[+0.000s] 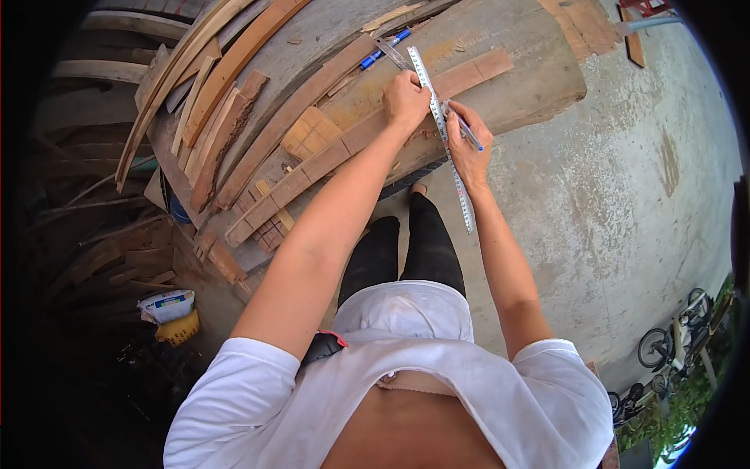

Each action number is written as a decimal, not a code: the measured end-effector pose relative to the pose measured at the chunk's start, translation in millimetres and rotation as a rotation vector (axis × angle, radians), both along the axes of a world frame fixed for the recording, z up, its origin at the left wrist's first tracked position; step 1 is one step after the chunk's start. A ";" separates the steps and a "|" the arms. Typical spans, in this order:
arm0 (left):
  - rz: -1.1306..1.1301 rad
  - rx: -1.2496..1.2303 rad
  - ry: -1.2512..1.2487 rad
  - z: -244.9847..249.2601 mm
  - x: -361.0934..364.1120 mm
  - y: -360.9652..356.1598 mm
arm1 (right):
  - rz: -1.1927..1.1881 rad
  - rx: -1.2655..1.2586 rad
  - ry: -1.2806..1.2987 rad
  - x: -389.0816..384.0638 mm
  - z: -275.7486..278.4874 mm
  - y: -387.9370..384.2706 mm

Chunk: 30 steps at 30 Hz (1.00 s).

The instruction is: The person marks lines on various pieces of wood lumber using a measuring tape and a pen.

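A long wooden strip [336,152] with lines marked across it lies diagonally over the wooden work surface. Across its upper part runs a white measuring tape [440,129], its lower end hanging past the board's edge. My left hand [407,99] is closed at the tape's left side, pressing on the strip; its fingertips are partly hidden. In my right hand [469,144], a blue pen [471,136] is gripped, close to the tape's right side. A metal square [391,54] lies above my left hand, beside a blue marker [385,49].
Curved wooden pieces [234,66] are piled at the upper left. Small wood blocks [310,133] lie left of the strip. A white and yellow bag [168,307] sits at the lower left. Concrete floor [594,187] extends right, with bicycles [656,348] at the lower right.
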State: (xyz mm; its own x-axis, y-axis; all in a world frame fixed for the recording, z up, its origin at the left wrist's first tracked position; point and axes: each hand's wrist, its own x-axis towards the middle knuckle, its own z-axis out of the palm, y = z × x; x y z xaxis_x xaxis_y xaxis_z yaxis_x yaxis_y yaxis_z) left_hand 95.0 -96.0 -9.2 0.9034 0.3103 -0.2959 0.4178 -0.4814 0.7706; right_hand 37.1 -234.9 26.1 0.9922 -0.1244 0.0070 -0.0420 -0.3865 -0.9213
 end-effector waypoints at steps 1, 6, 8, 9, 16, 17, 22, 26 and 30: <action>0.002 0.008 -0.010 -3.7 3.1 -1.4 | -0.006 -0.002 0.005 1.5 -1.5 -1.0; 0.004 0.060 0.037 -9.0 2.1 -0.6 | 0.044 0.015 0.032 8.2 -4.1 -0.3; 0.007 0.069 0.043 -10.2 2.8 -0.3 | 0.051 0.019 0.034 11.7 -3.2 2.2; 0.007 0.063 0.050 -10.4 3.8 -0.2 | 0.064 0.022 0.032 13.1 -3.8 3.5; 0.043 0.041 0.064 -8.0 5.4 -2.3 | 0.101 0.046 0.043 25.7 -13.2 4.8; 0.046 0.041 0.063 -8.6 5.3 -2.5 | 0.110 0.038 0.034 27.3 -14.2 4.5; 0.130 0.039 0.091 -13.8 4.3 -4.4 | 0.139 0.046 -0.016 36.2 -17.5 5.6; 0.134 0.036 0.100 -16.0 4.0 -4.2 | 0.171 0.048 0.029 45.6 -19.2 2.3; 0.146 0.029 0.114 -14.5 6.4 -4.8 | 0.219 0.041 0.038 50.1 -19.1 -2.4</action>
State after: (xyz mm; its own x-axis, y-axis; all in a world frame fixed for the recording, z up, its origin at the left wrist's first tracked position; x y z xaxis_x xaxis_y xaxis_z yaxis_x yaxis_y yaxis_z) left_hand 101.4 -100.8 -23.7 0.8092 0.4455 -0.3830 0.5688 -0.4309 0.7006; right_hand 87.2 -237.3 7.0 0.9950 0.0946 -0.0311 0.0042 -0.3523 -0.9359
